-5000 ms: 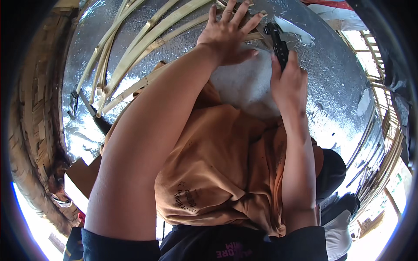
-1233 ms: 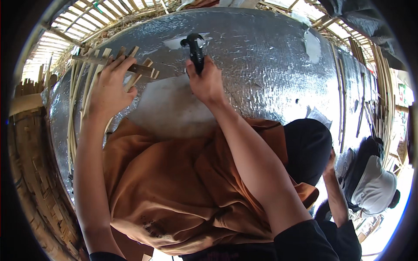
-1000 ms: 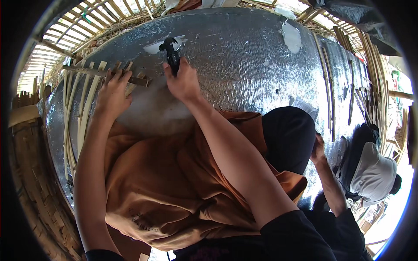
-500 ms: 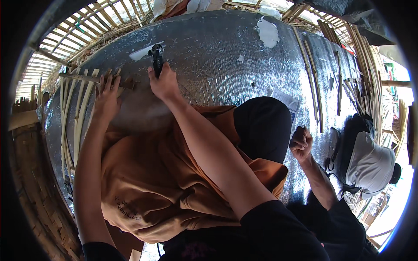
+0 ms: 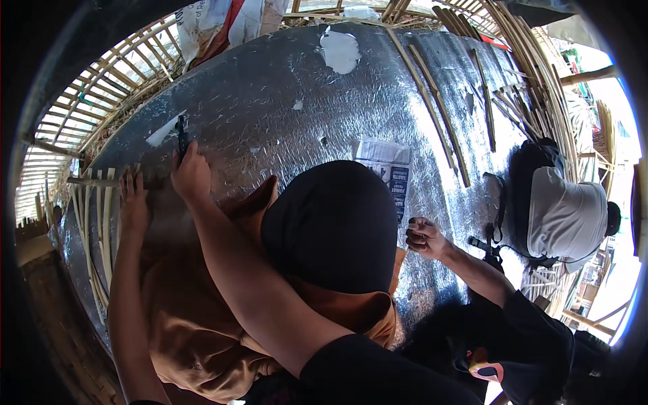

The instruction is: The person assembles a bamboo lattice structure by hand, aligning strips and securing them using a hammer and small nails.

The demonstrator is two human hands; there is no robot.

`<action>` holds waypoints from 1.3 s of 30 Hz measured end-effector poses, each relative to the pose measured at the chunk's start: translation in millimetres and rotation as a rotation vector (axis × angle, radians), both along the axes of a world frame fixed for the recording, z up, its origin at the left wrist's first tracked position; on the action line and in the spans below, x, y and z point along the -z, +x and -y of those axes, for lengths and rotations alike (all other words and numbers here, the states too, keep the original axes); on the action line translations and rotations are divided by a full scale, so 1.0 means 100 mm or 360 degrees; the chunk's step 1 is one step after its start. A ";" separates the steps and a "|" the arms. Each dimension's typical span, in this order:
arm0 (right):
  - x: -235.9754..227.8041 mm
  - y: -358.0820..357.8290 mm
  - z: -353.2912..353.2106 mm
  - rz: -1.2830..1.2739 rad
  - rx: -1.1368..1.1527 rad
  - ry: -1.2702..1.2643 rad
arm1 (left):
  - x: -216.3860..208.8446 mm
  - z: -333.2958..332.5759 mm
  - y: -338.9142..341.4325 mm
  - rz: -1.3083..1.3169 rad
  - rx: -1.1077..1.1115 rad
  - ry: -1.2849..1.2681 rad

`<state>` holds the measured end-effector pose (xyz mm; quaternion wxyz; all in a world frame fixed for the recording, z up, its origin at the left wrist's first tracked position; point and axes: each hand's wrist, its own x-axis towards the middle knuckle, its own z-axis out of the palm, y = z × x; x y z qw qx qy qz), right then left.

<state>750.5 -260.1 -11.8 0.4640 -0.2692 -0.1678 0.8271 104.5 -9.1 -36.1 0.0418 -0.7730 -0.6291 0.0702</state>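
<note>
My right hand [image 5: 191, 177] is closed around a slim black hand tool [image 5: 181, 135], whose exact kind I cannot make out. The tool points away from me, beside a white torn patch [image 5: 162, 132] in the silvery sheet [image 5: 270, 88]. To its left, my left hand [image 5: 135, 202] has its fingers stretched out near a brown stick [image 5: 91, 181] lying across several pale bamboo strips [image 5: 106, 223]. Cloth of an orange-brown hooded top [image 5: 196, 337] and a rounded black shape [image 5: 331, 226], seemingly a covered head, fill the space below and right of my right arm.
A co-worker's curled hand [image 5: 426, 239] comes in from the right. Behind it a person in a light top [image 5: 563, 212] bends over. A printed packet [image 5: 388, 165] and long bamboo sticks [image 5: 432, 101] lie on the sheet. A slatted bamboo fence [image 5: 101, 84] borders the far left.
The view has swung right, so the sheet and both my hands sit further left. The black rounded shape looks larger. My right hand still grips the tool.
</note>
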 end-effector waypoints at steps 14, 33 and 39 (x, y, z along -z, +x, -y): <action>0.16 -3.90 -2.58 0.1872 0.0733 0.0525 | -0.21 -0.11 0.34 -0.0035 0.0062 -0.0093; 0.11 -3.89 -2.59 0.2185 0.0745 0.0696 | -0.56 0.02 0.34 0.0193 0.0051 -0.0058; 0.31 -3.82 -2.73 0.2127 0.0573 0.0525 | -0.37 -0.03 0.32 0.0011 0.0113 0.0074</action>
